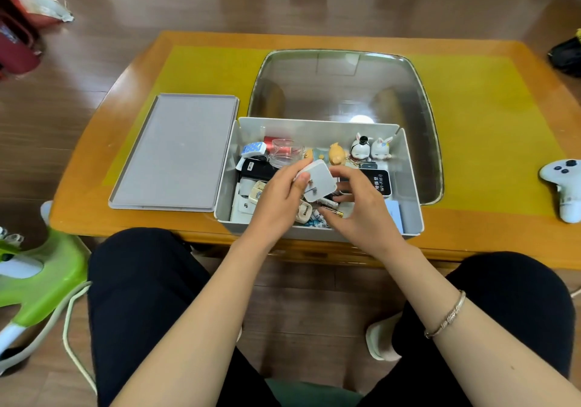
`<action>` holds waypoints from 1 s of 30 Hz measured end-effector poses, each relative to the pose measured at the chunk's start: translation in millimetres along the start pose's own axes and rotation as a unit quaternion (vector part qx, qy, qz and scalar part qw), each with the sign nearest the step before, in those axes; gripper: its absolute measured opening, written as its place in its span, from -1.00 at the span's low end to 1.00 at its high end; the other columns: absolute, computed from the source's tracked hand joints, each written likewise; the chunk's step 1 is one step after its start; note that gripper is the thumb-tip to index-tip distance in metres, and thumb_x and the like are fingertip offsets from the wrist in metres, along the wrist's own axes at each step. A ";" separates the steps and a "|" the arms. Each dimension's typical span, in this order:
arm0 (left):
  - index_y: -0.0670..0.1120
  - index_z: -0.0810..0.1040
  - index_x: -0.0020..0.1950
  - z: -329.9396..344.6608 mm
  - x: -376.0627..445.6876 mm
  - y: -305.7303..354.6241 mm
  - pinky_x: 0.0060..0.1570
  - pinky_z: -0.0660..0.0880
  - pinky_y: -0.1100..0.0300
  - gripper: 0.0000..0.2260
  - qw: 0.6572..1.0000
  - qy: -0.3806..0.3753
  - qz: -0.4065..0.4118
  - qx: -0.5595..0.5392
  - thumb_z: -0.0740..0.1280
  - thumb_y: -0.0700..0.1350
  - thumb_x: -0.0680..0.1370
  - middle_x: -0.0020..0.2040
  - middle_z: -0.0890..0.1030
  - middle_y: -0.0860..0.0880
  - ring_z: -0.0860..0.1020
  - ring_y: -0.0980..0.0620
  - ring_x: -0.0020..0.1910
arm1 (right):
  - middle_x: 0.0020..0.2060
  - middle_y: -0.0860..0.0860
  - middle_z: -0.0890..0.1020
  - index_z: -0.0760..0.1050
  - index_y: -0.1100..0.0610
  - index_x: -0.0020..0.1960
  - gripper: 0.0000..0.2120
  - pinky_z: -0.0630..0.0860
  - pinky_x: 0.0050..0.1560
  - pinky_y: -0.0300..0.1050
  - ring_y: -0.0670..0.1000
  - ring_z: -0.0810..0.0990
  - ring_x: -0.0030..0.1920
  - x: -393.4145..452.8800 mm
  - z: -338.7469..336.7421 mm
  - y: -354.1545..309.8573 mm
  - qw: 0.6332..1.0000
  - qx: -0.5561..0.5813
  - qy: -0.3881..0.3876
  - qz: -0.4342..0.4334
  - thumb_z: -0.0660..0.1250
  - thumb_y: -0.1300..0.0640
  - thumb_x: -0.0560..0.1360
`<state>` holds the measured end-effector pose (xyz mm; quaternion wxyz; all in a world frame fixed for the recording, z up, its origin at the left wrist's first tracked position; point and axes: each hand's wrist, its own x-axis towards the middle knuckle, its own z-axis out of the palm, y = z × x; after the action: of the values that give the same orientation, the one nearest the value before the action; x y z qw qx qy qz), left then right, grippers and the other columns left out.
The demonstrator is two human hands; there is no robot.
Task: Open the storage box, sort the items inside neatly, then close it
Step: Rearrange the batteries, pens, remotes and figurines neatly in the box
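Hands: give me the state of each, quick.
Left hand: grips the white charger above the box.
Right hand: fingers curled at the charger's right edge; whether it grips it cannot be told.

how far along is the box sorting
Opening is done: the lid lies flat left of the storage box. Sorting is under way: the left hand holds a white charger above jumbled items, the right hand touching it. Closing remains.
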<state>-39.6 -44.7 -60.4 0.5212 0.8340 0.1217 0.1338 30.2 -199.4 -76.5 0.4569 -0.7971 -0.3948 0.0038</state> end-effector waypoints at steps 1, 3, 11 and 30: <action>-0.02 0.43 0.38 -1.8 0.2 -0.7 0.18 0.47 0.08 -0.70 1.000 0.006 -0.005 -0.015 0.15 -0.07 0.66 0.21 0.54 0.02 0.48 0.12 0.20 | 0.14 -0.14 0.43 0.25 -0.07 0.38 -0.35 0.46 0.01 -0.46 -0.26 0.48 0.07 -0.5 -0.7 0.1 1.000 -0.002 -0.017 -0.002 0.46 0.15 0.40; 0.03 0.44 0.24 -4.5 0.1 -1.8 -0.02 0.51 0.16 -0.82 0.998 0.010 -0.018 -0.054 0.18 -0.06 0.65 0.05 0.56 0.10 0.53 0.22 0.01 | 0.10 -0.20 0.40 0.17 -0.15 0.44 -0.28 0.44 0.00 -0.48 -0.25 0.46 0.06 -0.4 -1.7 0.4 0.999 -0.012 -0.037 -0.003 0.44 0.16 0.41; 0.04 0.46 0.05 -3.2 0.9 -1.7 -0.09 0.49 0.30 -0.94 0.990 -0.007 -0.039 -0.133 0.29 -0.09 0.59 -0.07 0.63 0.04 0.60 0.18 -0.06 | 0.12 -0.23 0.47 0.27 -0.13 0.38 -0.38 0.45 -0.12 -0.43 -0.35 0.47 -0.01 -1.0 -0.8 0.4 0.998 -0.048 -0.046 -0.002 0.45 -0.04 0.40; 0.04 0.38 0.38 4.5 -9.8 -6.2 0.28 0.34 0.23 -0.51 0.982 -0.038 0.132 0.129 0.42 -0.14 0.49 0.35 0.42 0.10 0.35 0.14 0.33 | -0.05 -0.02 0.59 0.54 0.05 0.13 -0.68 0.55 -0.14 -0.21 -0.10 0.54 -0.10 4.7 -9.9 -3.8 0.995 0.017 0.007 0.093 0.42 -0.02 0.41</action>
<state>-47.6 -49.1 -68.8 0.3912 0.9075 0.0069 0.1529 34.7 -202.6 -66.3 0.4704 -0.8227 -0.3156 0.0478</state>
